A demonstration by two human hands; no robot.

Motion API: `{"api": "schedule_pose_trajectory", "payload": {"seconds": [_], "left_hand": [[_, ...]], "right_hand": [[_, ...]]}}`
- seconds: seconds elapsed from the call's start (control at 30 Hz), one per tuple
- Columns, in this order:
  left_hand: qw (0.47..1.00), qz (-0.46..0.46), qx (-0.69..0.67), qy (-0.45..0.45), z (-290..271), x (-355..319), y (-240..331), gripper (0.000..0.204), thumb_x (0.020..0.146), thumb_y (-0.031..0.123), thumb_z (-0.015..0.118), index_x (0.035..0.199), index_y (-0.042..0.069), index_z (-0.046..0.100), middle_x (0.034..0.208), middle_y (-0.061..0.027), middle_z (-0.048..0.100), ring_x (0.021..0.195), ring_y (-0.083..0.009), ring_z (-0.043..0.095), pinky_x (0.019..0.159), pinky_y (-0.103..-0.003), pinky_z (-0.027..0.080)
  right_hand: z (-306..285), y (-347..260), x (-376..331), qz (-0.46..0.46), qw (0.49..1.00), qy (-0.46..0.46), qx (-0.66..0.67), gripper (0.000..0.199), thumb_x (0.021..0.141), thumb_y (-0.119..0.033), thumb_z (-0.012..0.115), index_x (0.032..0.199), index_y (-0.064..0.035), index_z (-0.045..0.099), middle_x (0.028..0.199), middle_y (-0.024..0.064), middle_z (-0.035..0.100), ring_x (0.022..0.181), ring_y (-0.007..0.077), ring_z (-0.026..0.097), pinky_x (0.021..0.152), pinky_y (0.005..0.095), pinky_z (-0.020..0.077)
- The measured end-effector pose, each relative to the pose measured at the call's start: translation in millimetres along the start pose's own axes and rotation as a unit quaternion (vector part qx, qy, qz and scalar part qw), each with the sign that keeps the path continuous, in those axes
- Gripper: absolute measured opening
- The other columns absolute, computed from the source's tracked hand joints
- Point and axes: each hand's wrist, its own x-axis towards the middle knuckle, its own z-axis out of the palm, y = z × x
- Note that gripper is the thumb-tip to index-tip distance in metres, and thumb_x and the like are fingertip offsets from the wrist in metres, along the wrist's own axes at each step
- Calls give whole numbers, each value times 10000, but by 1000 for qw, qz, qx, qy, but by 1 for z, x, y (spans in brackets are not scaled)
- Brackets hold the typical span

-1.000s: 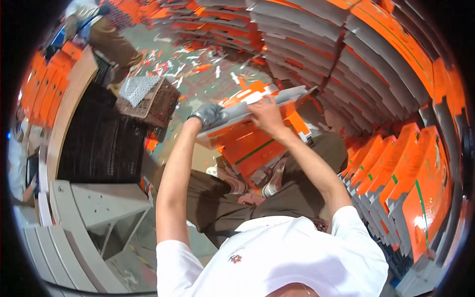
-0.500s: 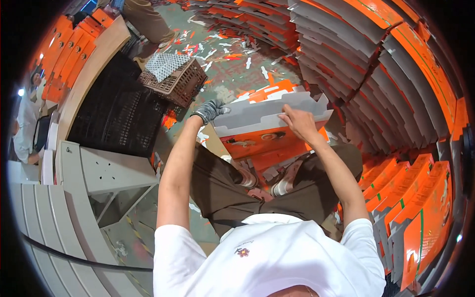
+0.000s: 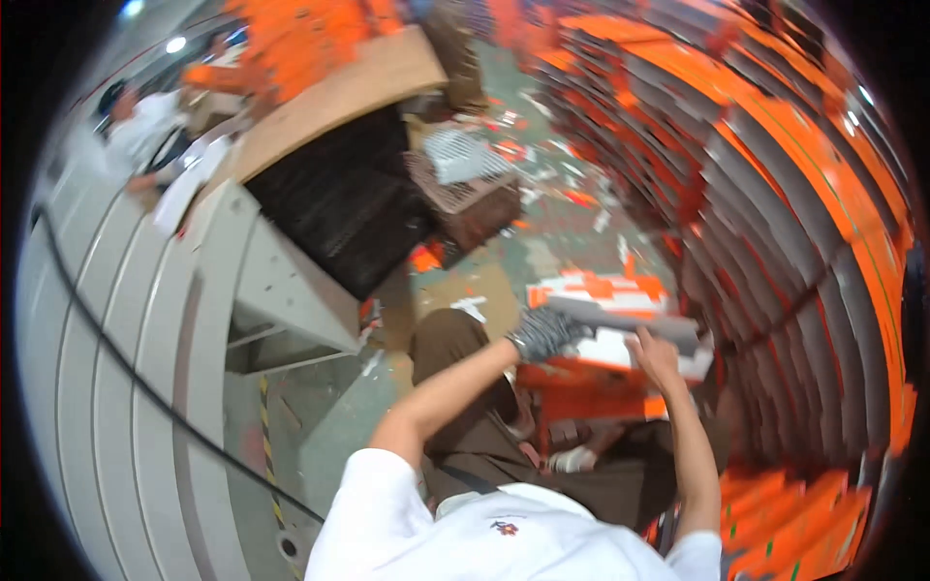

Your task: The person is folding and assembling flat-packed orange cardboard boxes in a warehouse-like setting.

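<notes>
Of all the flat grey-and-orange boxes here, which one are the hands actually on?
The flat box in front of the knees: the gloved left hand grips its near edge, the bare right hand rests on it. The stacked boxes stand untouched.

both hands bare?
No: the left hand wears a grey glove, and only the right hand is bare, both on the flat grey box.

Left hand (image 3: 542, 332): gloved, fingertips hidden under the grey board's (image 3: 620, 315) edge; grip blurred.
Right hand (image 3: 655, 356): fingers blurred against the board; whether closed on it cannot be told.
Orange-and-grey stacks (image 3: 775, 194): smeared by motion, single pieces not separable, cut off by the rim.
Person at upper left (image 3: 136, 131): blurred, partly cut off.
Crate (image 3: 465, 184): contents unclear.
</notes>
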Motion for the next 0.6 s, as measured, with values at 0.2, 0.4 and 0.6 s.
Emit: {"api": "schedule_pose_trajectory", "payload": {"seconds": [0.2, 0.4, 0.6], "left_hand": [[977, 9, 114, -181, 7, -7, -21, 467, 856, 483, 311, 1289, 312, 351, 1119, -61, 544, 1038, -250, 502, 905, -401, 357], [989, 91, -13, -119, 35, -3, -23, 563, 875, 336, 392, 1365, 170, 167, 1369, -151, 253, 1243, -313, 281, 1030, -380, 214], [985, 71, -85, -135, 32, 26, -17, 532, 865, 337, 416, 1334, 138, 260, 1331, -150, 329, 1228, -303, 311, 1020, -365, 233]], "right_hand": [[-31, 11, -14, -95, 984, 152, -22, 261, 794, -312, 520, 836, -55, 540, 729, 161, 584, 744, 341, 531, 685, 430, 401], [-31, 42, -28, -155, 962, 145, -173, 275, 780, -282, 530, 646, -56, 609, 647, 122, 592, 725, 295, 518, 734, 420, 366], [-37, 79, -27, -30, 995, -66, -62, 285, 771, -326, 543, 736, -69, 658, 787, 159, 590, 749, 304, 551, 793, 481, 390]]}}
